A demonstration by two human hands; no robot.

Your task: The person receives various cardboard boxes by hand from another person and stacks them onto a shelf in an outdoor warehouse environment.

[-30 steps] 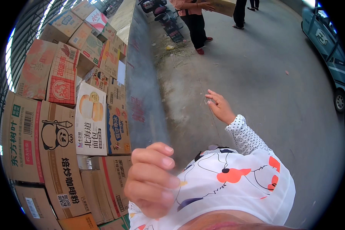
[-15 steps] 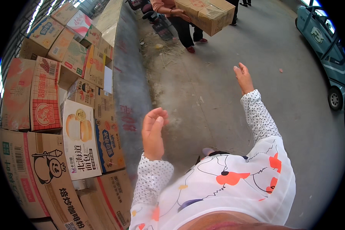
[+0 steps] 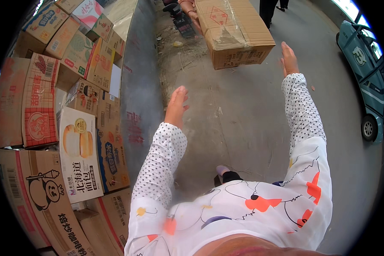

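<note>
A taped brown cardboard box (image 3: 232,32) is held up ahead of me by another person, whose hand (image 3: 195,20) grips its left side. My right hand (image 3: 289,59) is raised just past the box's right edge, fingers stretched and palm turned inward; whether it touches the cardboard I cannot tell. Lower down and to the left, my left hand (image 3: 176,104) reaches forward, fingers extended, nothing in it, apart from the box. Both my arms are stretched out in white dotted sleeves.
Printed cardboard cartons (image 3: 79,149) are stacked high at my left, beside a grey wall (image 3: 143,102). A teal vehicle (image 3: 362,72) stands on the right. Scraps and straw litter the concrete floor (image 3: 234,115). Another person's dark-clad legs (image 3: 267,10) show beyond the box.
The box and the person carrying it have come nearer. My hands have moved forward and farther apart, the right one up toward the box's side. My left fingers have straightened.
</note>
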